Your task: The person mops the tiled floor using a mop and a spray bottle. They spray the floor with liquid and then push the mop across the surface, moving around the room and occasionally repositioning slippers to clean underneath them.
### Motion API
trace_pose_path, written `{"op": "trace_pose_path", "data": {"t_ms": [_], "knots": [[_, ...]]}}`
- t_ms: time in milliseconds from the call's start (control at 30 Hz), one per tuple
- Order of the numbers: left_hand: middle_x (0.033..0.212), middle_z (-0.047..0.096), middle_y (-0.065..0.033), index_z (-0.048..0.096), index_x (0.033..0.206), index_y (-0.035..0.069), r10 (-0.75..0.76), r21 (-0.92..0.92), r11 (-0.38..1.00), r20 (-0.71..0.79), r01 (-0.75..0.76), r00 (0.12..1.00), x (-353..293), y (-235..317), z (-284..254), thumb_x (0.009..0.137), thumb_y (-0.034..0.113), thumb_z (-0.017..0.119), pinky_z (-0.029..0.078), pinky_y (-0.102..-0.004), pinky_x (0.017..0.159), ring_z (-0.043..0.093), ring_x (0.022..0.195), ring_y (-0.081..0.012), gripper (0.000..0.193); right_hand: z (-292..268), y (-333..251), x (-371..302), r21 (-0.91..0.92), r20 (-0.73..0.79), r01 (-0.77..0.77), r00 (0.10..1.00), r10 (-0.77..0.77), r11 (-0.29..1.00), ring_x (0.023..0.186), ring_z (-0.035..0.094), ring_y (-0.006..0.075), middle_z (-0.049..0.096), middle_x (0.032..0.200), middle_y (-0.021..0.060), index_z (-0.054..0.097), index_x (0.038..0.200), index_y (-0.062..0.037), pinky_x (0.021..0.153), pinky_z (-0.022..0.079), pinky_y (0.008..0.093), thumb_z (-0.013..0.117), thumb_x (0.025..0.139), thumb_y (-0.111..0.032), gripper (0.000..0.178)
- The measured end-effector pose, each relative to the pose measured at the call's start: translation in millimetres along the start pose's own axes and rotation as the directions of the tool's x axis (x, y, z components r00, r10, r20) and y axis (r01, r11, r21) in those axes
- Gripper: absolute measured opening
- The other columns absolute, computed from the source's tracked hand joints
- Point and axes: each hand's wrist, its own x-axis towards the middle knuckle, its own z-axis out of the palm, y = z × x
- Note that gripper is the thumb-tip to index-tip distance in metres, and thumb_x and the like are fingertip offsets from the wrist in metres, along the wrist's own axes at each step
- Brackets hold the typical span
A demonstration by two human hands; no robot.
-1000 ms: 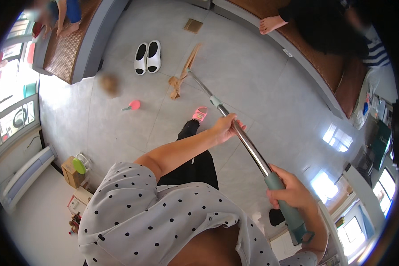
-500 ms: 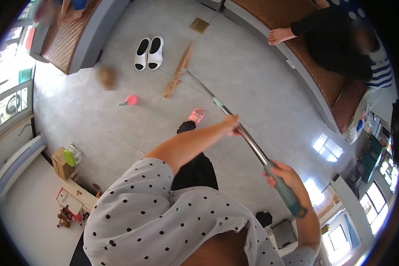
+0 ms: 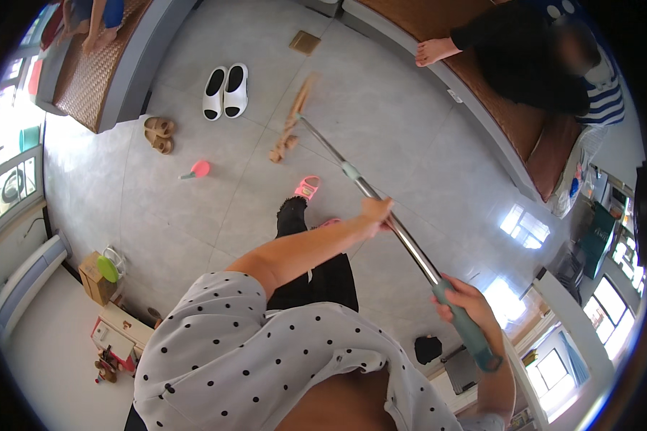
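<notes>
A mop (image 3: 413,248) with a silver pole and grey-green grip slants across the view from lower right to upper left. My left hand (image 3: 377,215) is wrapped round the middle of the pole. Nearer my body, my right hand (image 3: 469,302) closes on the grip close to its top end. The long, narrow brown mop head (image 3: 293,118) lies on the grey tiled floor (image 3: 381,122), slightly blurred, with a bunched lump at its near end. Ahead of my feet, it is nearest to a pink sandal (image 3: 307,188) on one foot.
White slippers (image 3: 225,92), brown slippers (image 3: 159,135) and a pink round-ended item with a grey handle (image 3: 196,169) lie left of the mop. People sit on a woven-topped seat (image 3: 97,72) and a brown couch (image 3: 510,144). A square drain cover (image 3: 305,42) lies far ahead.
The view has shifted, so floor things appear farther left. Against the tiles, the mop head has moved a little to the right. Both hands keep their hold, and a second pink sandal now shows.
</notes>
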Motion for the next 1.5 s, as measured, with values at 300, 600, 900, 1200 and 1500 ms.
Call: {"op": "trace_pose_path", "data": {"t_ms": [300,600,900,1200,1500], "knots": [[0.074,0.055,-0.0182,0.043,0.084,-0.008,-0.048,0.132,0.990,-0.021,0.050,0.999,63,10,-23,0.081,0.016,0.042,0.053,-0.0422,0.057,0.059,0.061,-0.0300,0.023,-38,24,74,0.454,0.314,-0.193,0.948,0.047,0.870,0.059,0.038,0.0100,0.044,0.092,0.0149,0.030,0.125,-0.0111,0.047,0.037,0.0174,0.044,0.084,-0.004,0.044],[0.076,0.053,-0.0186,0.041,0.087,-0.006,-0.116,0.374,0.922,0.007,0.105,0.993,124,-74,62,0.082,0.018,0.040,0.052,-0.0432,0.057,0.059,0.065,-0.0320,0.025,-170,101,92,0.612,0.349,-0.168,0.934,-0.074,0.773,0.059,0.039,0.0081,0.045,0.090,0.0137,0.037,0.111,-0.0055,0.045,0.038,0.0148,0.048,0.083,-0.009,0.030],[0.068,0.057,-0.0238,0.046,0.076,-0.010,-0.304,0.530,0.821,0.093,0.212,0.948,119,-279,235,0.085,0.024,0.033,0.053,-0.0445,0.051,0.061,0.058,-0.0339,0.037,-326,222,-14,0.727,0.149,-0.099,0.989,-0.015,0.679,0.059,0.040,0.0091,0.046,0.089,0.0124,0.040,0.106,-0.0083,0.046,0.038,0.0162,0.051,0.083,-0.012,0.026],[0.065,0.053,-0.0117,0.047,0.074,0.000,-0.350,0.401,0.905,0.512,0.143,0.784,85,-286,249,0.084,0.041,0.046,0.054,-0.0370,0.060,0.058,0.057,-0.0242,0.042,-354,210,-64,0.729,0.146,-0.170,0.985,0.092,0.663,0.057,0.038,0.0091,0.045,0.086,0.0112,0.045,0.098,-0.0105,0.045,0.037,0.0157,0.051,0.082,-0.010,0.017],[0.067,0.055,-0.0102,0.049,0.092,0.000,0.203,0.066,0.978,-0.504,-0.196,0.840,127,-202,-166,0.080,0.006,0.046,0.047,-0.0309,0.047,0.058,0.054,-0.0189,0.014,-339,142,-32,-0.366,-0.465,-0.566,0.799,0.382,0.739,0.043,0.049,0.0188,0.048,0.053,0.0071,0.047,0.105,0.0014,0.041,0.043,0.0317,0.057,0.073,-0.002,0.033]]}}
